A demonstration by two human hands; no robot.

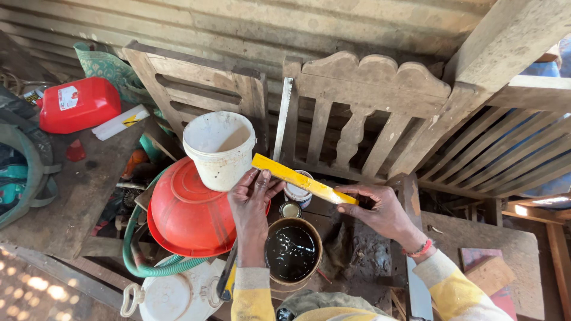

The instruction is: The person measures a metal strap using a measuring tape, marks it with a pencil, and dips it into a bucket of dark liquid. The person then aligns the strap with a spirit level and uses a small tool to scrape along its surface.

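- Sleeves in yellow sit closest to the lens at 6 o'clock, and both wrists rise from them toward the middle of the view; between them stands an open tin of dark liquid (291,252), glossy and nearly full.
- Left hand (253,199) closes its fingers round the upper end of a yellow flat strip (303,179); right hand (377,208) pinches the lower end at 3 o'clock of the left, thumb on top; the strip slants down from 11 o'clock to 4 o'clock and hangs just above the tin, apart from the liquid.
- To my eye the work in hand is steadying the strip over the tin; a firm grip at both ends and a level, slow motion would keep drips inside the rim; the full tin looks easy to slop if nudged.
- Small white pot (297,191) stands behind the strip at 12 o'clock of the tin, with a little round lid (290,209) between them.
- White bucket (219,148) stands at 11 o'clock, touching an upturned red basin (187,214) at 9 o'clock; a green hose (140,261) curls beneath it.
- Carved wooden headboard (363,113) leans at 12 o'clock against the wall; a red jerrycan (77,104) lies well apart at 10 o'clock.
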